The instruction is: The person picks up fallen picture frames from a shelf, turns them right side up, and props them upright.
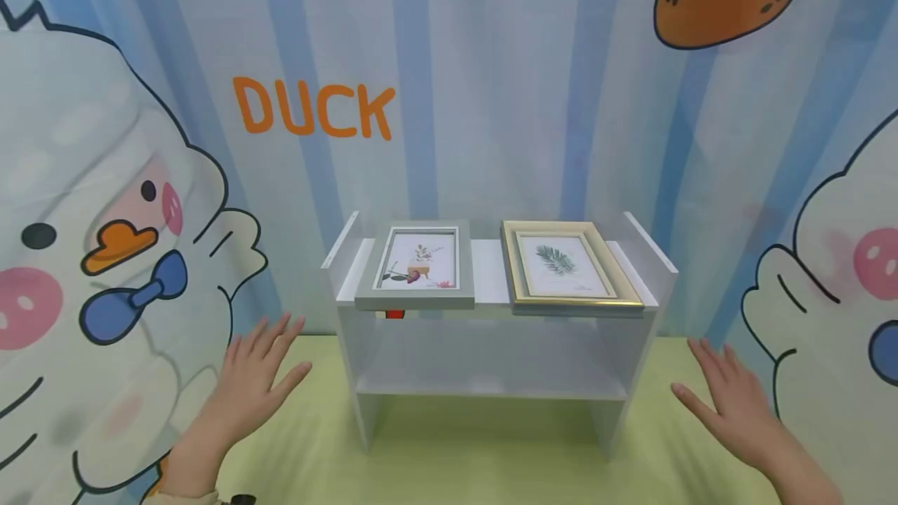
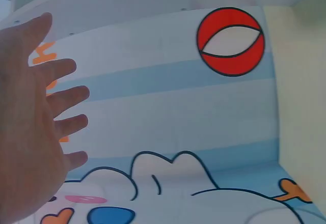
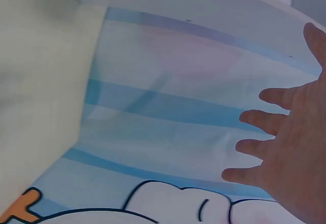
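Observation:
My left hand is held out in the air left of a small white shelf, its fingers spread and nothing in them. On the other side, my right hand hovers with straight fingers, also holding nothing. Between the two hands, a grey picture frame with a plant print lies face up on the left of the top board. A gold picture frame with a green leaf print lies face up to its right. Both overhang the front edge of the board. The wrist views show the left palm and right palm with fingers extended.
The white shelf has raised side panels and a lower board, and stands on a yellow-green surface. Behind it hangs a striped blue curtain printed with cartoon ducks and orange letters.

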A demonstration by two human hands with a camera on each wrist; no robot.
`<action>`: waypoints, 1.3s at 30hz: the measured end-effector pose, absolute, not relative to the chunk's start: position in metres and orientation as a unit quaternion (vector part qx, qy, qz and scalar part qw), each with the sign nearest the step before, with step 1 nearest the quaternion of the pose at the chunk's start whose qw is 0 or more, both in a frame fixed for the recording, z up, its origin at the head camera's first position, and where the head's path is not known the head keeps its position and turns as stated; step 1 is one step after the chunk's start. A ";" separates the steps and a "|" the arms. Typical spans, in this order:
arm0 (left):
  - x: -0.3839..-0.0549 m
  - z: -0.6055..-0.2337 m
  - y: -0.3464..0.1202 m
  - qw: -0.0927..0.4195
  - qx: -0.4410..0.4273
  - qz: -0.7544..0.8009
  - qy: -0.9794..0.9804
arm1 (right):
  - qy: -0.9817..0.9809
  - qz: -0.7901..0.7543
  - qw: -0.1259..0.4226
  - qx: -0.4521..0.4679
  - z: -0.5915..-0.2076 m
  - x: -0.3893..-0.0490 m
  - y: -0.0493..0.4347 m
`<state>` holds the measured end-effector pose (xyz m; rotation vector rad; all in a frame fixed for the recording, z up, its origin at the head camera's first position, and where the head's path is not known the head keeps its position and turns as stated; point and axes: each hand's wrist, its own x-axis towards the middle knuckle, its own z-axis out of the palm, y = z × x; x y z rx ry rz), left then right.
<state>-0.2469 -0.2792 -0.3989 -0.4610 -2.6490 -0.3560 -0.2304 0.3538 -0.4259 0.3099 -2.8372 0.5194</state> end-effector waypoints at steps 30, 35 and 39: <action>-0.259 -0.260 -0.225 0.208 -0.232 -0.220 -0.924 | -0.924 0.195 0.254 0.211 -0.269 -0.228 0.233; -0.264 -0.251 -0.216 0.189 -0.231 -0.219 -0.929 | -0.927 0.195 0.230 0.224 -0.255 -0.240 0.215; -0.271 -0.246 -0.210 0.171 -0.237 -0.217 -0.932 | -0.927 0.197 0.201 0.250 -0.249 -0.250 0.201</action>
